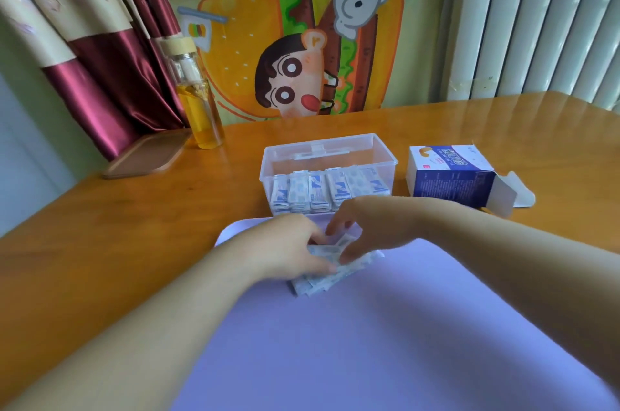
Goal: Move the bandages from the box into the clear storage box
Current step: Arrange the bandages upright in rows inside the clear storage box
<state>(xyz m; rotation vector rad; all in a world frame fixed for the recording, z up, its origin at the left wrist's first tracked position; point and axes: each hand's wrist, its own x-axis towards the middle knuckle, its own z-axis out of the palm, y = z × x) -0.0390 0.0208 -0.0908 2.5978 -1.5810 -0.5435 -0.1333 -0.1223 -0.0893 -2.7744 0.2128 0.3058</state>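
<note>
The left hand [295, 249] and right hand [372, 226] are close together over the far end of a purple mat [369, 326], both with fingers curled onto a small heap of loose bandages [322, 283], gathering it between them. Motion blur hides how firm each grip is. The heap lies flat, fanned out, with its long side running from near-left to far-right. The clear storage box [268, 159] stands lidless just beyond the hands, straight ahead of the heap, its long side across the view. The two hands look about equally near it, the right a touch closer. Inside it, rows of wrapped bandages [318, 191] stand on edge along the near wall, while the back part looks unfilled. The cardboard box [449, 175] lies on its side to the right of the clear one, well apart from the hands. Its flap is open and nothing shows in its mouth.
</note>
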